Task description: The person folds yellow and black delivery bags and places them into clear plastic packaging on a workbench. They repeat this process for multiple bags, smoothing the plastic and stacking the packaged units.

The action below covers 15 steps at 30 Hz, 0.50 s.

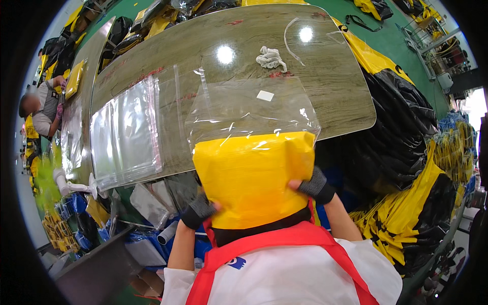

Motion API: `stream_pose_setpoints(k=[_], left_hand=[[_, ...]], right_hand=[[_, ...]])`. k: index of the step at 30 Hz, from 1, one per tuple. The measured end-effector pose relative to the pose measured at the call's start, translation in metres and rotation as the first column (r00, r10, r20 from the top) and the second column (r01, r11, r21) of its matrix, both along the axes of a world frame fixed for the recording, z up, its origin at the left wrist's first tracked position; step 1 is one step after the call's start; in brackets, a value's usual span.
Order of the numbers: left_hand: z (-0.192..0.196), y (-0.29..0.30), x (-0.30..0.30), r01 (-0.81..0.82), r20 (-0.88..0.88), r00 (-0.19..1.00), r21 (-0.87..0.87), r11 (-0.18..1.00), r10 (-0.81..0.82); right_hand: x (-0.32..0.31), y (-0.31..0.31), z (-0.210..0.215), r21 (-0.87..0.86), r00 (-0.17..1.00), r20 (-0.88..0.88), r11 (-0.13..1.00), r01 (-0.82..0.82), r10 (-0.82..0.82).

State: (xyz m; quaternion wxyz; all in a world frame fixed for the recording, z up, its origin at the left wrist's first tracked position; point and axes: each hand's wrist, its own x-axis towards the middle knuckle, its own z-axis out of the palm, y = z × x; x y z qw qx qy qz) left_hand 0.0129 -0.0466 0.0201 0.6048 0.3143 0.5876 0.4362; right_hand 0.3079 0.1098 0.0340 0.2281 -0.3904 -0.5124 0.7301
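Note:
A folded yellow sheet [249, 183] with a black lower edge lies between my hands, in front of my body. Its far end sits at the mouth of a transparent plastic bag [234, 114], which spreads over the table with a small white label on it. My left hand [200, 211], in a dark fingerless glove, grips the near left side of the sheet. On the right side, my right hand [313, 187] in a matching glove holds it with the thumb on top. The other fingers of both hands are hidden behind or under the sheet.
Flat transparent bags [127, 132] are stacked on the wood-grain table [335, 96]. A white cord bundle [270, 58] lies farther back. Black and yellow material [401, 132] hangs at the right edge. At far left, a co-worker [46, 107] handles a yellow packet at another table.

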Motion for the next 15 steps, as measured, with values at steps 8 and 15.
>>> stream_pose_setpoints(k=[8, 15], left_hand=[[-0.011, 0.004, 0.016, -0.152, 0.11, 0.982, -0.006, 0.988, 0.152], [0.006, 0.045, -0.016, -0.363, 0.393, 0.859, 0.015, 0.931, 0.329]], right_hand=[[0.005, 0.029, 0.008, -0.219, 0.991, 0.13, 0.976, 0.003, 0.026], [-0.011, 0.013, 0.0, -0.068, 0.994, -0.022, 0.992, -0.104, 0.102]])
